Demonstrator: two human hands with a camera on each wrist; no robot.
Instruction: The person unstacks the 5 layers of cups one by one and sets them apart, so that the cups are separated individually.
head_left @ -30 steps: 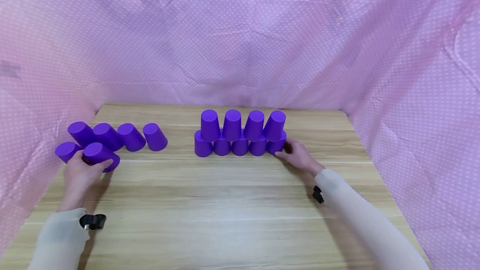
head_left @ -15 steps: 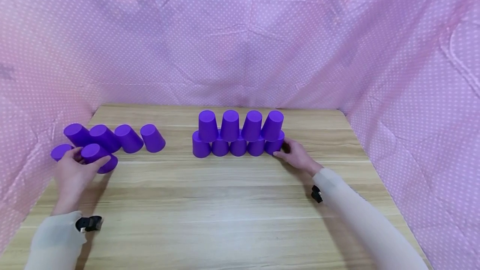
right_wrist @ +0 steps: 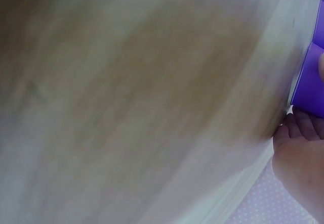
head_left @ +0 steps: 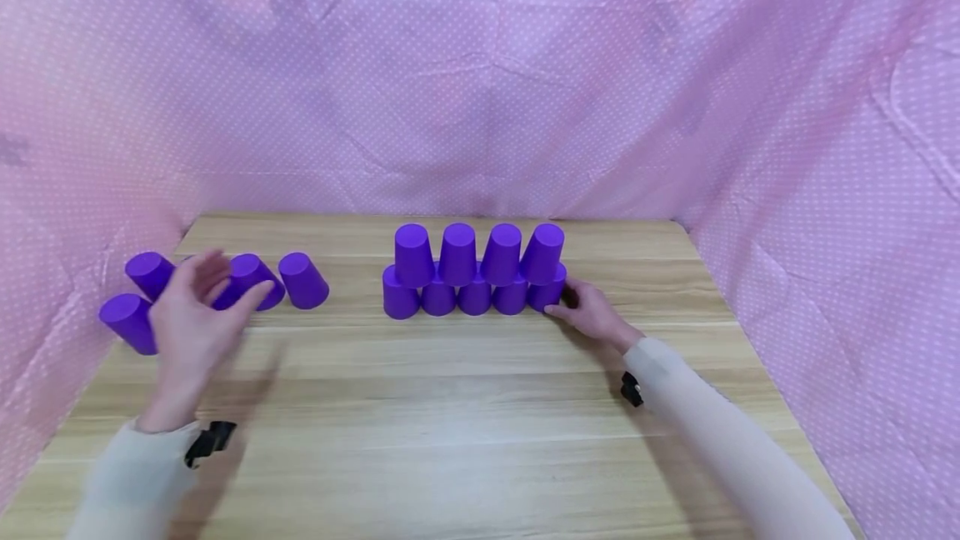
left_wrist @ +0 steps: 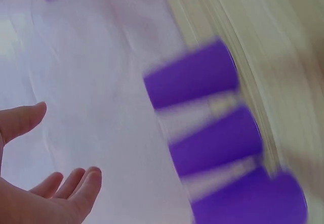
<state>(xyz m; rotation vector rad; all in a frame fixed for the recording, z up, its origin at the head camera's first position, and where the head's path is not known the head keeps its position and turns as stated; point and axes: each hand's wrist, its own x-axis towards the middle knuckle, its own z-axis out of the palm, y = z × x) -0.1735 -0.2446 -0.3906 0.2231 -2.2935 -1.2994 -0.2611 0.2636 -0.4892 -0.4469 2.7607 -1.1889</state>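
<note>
On the right, purple cups stand upside down in two rows, an upper row [head_left: 459,255] resting on a lower row [head_left: 474,297]. My right hand [head_left: 595,312] holds the right-end cup [head_left: 546,295] of the lower row, thumb in front and fingers behind. In the right wrist view that cup [right_wrist: 309,82] shows at the edge beside the fingers. My left hand [head_left: 197,315] is spread in the air over the loose purple cups [head_left: 303,282] at left, partly covering them. The left wrist view shows the gap between its thumb and fingers with nothing in it.
Other loose cups at left include a front one [head_left: 129,325] and a back-left one [head_left: 150,275]. The wooden table [head_left: 450,423] is walled by pink dotted cloth [head_left: 480,90] at back and sides. Dark bands [head_left: 212,442] sit at the wrists.
My left hand has let go of the front-row cup at left and moved up and right, its fingers spreading. The right hand keeps its hold on the end cup.
</note>
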